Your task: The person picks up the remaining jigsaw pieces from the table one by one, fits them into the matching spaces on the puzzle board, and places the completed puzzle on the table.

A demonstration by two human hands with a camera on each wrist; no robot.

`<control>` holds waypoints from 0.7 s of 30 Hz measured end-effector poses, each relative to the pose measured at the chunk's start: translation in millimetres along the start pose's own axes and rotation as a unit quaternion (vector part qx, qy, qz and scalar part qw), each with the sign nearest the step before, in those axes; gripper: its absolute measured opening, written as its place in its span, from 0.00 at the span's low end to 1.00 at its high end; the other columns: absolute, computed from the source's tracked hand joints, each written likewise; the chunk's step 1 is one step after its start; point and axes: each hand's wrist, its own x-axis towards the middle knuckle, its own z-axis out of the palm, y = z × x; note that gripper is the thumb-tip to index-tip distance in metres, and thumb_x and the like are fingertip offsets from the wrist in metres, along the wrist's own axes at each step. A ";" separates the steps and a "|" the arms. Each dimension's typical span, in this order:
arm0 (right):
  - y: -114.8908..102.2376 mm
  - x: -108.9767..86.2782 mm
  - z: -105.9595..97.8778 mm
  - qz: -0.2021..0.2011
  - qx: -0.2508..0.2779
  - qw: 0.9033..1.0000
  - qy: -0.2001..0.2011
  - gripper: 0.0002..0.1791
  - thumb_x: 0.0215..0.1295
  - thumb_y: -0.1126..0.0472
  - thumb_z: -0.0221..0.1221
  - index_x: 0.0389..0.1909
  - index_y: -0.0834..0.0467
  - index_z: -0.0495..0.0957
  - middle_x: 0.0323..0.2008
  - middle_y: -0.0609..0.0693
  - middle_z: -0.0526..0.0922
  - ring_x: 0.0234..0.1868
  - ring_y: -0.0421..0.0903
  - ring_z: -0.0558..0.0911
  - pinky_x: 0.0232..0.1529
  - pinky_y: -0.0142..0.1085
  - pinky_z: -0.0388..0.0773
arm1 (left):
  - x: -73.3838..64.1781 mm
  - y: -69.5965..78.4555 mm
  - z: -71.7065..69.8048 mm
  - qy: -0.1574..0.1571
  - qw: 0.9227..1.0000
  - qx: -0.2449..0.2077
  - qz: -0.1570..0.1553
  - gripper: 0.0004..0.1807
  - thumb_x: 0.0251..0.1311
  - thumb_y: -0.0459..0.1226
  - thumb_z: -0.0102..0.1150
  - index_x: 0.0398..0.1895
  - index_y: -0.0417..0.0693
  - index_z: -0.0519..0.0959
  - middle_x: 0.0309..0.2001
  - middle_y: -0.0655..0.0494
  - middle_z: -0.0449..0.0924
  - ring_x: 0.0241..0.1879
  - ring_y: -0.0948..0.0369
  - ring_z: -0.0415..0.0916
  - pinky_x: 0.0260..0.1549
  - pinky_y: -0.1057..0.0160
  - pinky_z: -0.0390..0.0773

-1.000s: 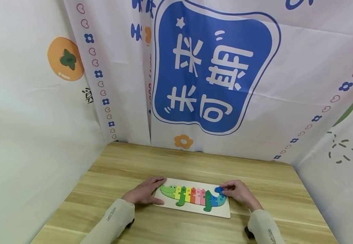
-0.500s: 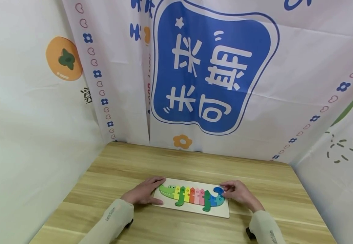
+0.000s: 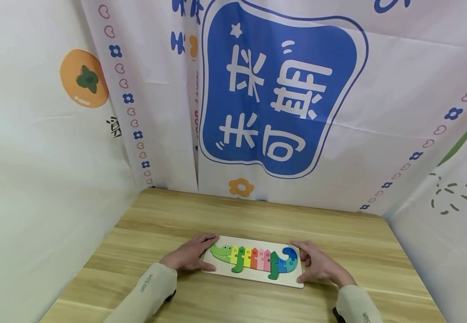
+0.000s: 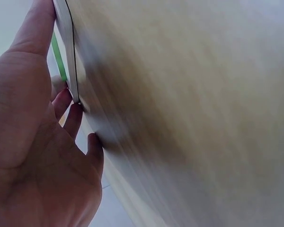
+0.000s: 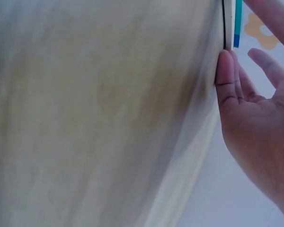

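Observation:
A pale wooden puzzle board [image 3: 253, 275] lies on the table, filled with a colourful crocodile [image 3: 261, 260] made of interlocking pieces. Its green head is at the left and its blue tail [image 3: 291, 254] curls up at the right. My left hand [image 3: 187, 255] holds the left end, fingers at the far corner and thumb at the near one. At the right end my right hand [image 3: 320, 264] spans the board the same way, index finger by the far corner, thumb at the near corner. The right wrist view shows other fingers [image 5: 227, 75] bent against the board's edge [image 5: 229, 23].
The wood-grain table [image 3: 169, 215] extends around the board on every side. Behind it hangs a white printed cloth [image 3: 378, 89] with a big blue sign [image 3: 274, 89], and similar cloth walls [image 3: 36, 179] close in the left and right.
My right hand has left the blue tail piece and shifted right and nearer, opening its thumb down to the board's near right corner. The left hand stays at the left end.

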 end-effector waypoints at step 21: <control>-2.1 -12.4 -22.4 -0.084 -0.108 0.988 0.073 0.51 0.56 0.58 0.77 0.80 0.53 0.62 0.67 0.63 0.71 0.59 0.61 0.77 0.55 0.56 0.81 | -5.1 -12.7 -18.9 0.065 0.994 0.044 0.077 0.45 0.72 0.57 0.57 0.84 0.50 0.52 0.84 0.45 0.47 0.80 0.42 0.52 0.74 0.37 0.59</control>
